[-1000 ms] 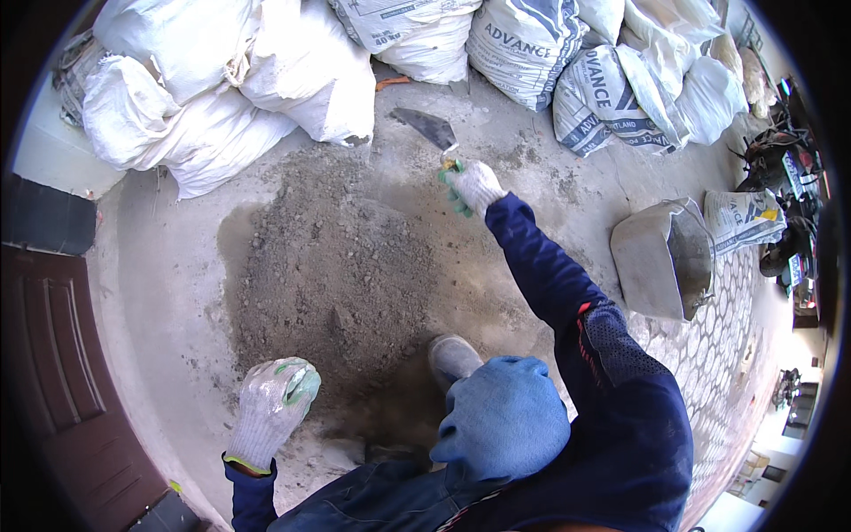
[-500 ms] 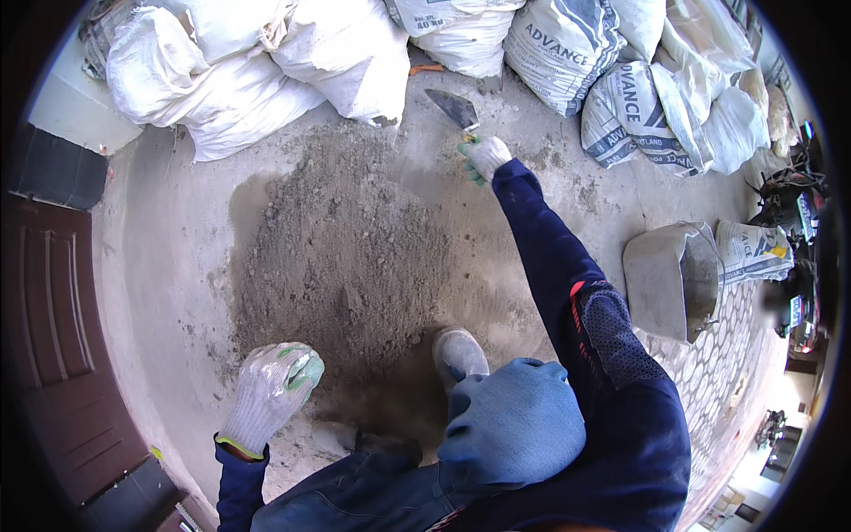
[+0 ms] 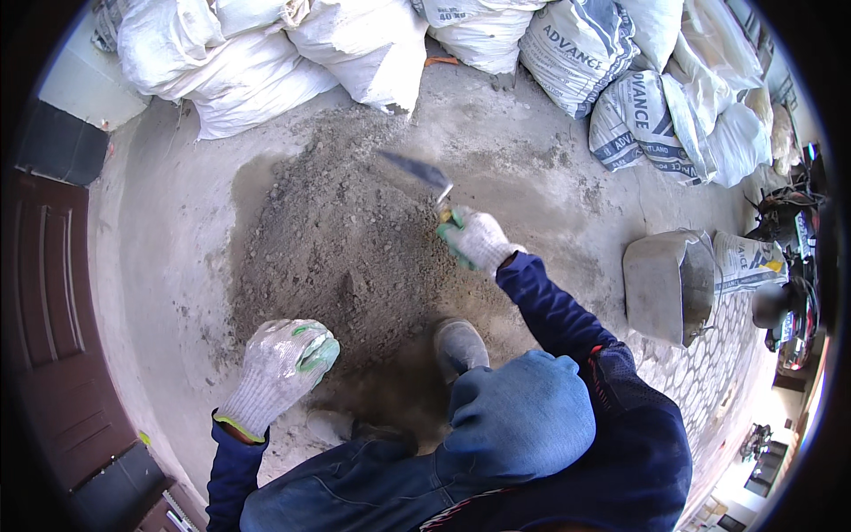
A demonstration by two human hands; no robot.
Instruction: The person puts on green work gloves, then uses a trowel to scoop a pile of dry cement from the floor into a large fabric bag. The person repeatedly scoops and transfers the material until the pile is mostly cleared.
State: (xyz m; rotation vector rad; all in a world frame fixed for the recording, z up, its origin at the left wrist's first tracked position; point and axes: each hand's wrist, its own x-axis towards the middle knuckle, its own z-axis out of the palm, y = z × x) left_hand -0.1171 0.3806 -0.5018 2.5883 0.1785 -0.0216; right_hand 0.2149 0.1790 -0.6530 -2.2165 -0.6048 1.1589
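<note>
My right hand [image 3: 477, 239], in a white knit glove with green palm coating, is closed round the handle of a pointed trowel [image 3: 415, 168]. The trowel's blade points to the far left, over the far right part of a heap of loose grey-brown sand mix [image 3: 332, 239] spread on the floor. I cannot tell whether the blade touches it. My left hand [image 3: 288, 362], gloved likewise, is curled into a loose fist near the heap's near left edge, and nothing shows in it. Dusty boots [image 3: 461, 350] stand at the heap's near side, by my bent knee.
White sacks [image 3: 359, 49] and printed cement bags [image 3: 576, 53] line the far side. A grey cut-open container [image 3: 656, 284] stands at the right with another bag [image 3: 749, 262] beside it. A brown panelled door [image 3: 58, 310] is at the left. Patterned paving [image 3: 709, 355] begins at the right.
My right hand has drawn the trowel nearer and leftward from the bare floor over the heap. My left fist has shifted slightly up and to the right.
</note>
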